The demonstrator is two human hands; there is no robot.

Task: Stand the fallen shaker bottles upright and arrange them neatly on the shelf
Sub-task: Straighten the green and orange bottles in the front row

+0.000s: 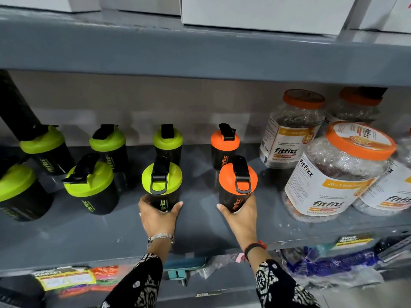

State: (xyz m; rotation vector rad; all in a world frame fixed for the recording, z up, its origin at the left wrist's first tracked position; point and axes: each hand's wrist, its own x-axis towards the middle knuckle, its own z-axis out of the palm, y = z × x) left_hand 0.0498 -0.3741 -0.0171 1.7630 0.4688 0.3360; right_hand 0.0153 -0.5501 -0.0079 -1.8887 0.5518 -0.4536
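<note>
Black shaker bottles stand upright in two rows on a grey shelf (89,236). My left hand (158,216) grips the base of a front-row green-lidded shaker (162,187). My right hand (241,216) grips the base of a front-row orange-lidded shaker (236,183). Behind them stand another green-lidded shaker (168,141) and another orange-lidded shaker (224,145). To the left stand several more green-lidded shakers, among them one with its flip cap raised (90,185) and one at the frame's edge (15,192).
Large clear jars with orange lids (333,172) crowd the shelf's right side, some tilted. The upper shelf (200,54) hangs low overhead and carries white boxes (262,12). A black tube (15,107) leans at the far left. Packaged goods lie on the shelf below.
</note>
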